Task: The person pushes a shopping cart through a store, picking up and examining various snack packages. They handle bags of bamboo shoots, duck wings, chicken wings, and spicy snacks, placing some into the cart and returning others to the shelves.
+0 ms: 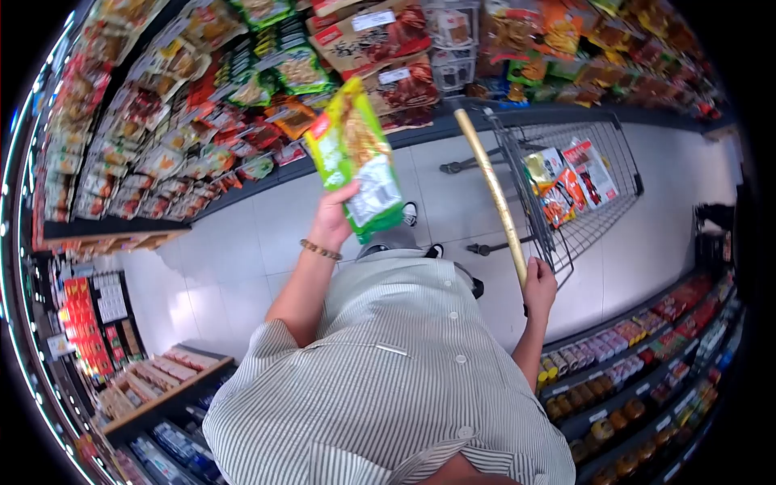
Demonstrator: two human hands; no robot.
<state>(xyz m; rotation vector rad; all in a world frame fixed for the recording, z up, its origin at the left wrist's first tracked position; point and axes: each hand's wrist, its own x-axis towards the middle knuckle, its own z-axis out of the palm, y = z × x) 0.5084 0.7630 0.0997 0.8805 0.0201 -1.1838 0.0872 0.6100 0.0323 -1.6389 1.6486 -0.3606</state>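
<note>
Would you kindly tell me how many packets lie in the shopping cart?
3 at least: a yellow packet nearest the handle, an orange packet just beside it, and a red-and-white packet farther right. Others may be hidden under them.

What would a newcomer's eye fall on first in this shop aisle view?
The bright green packet stands out first, held up in the left hand mid-view, in front of the snack shelves at upper left. To its right, the right hand closes around the pale handle of a wire trolley. A few colourful packets lie in the trolley.
</note>
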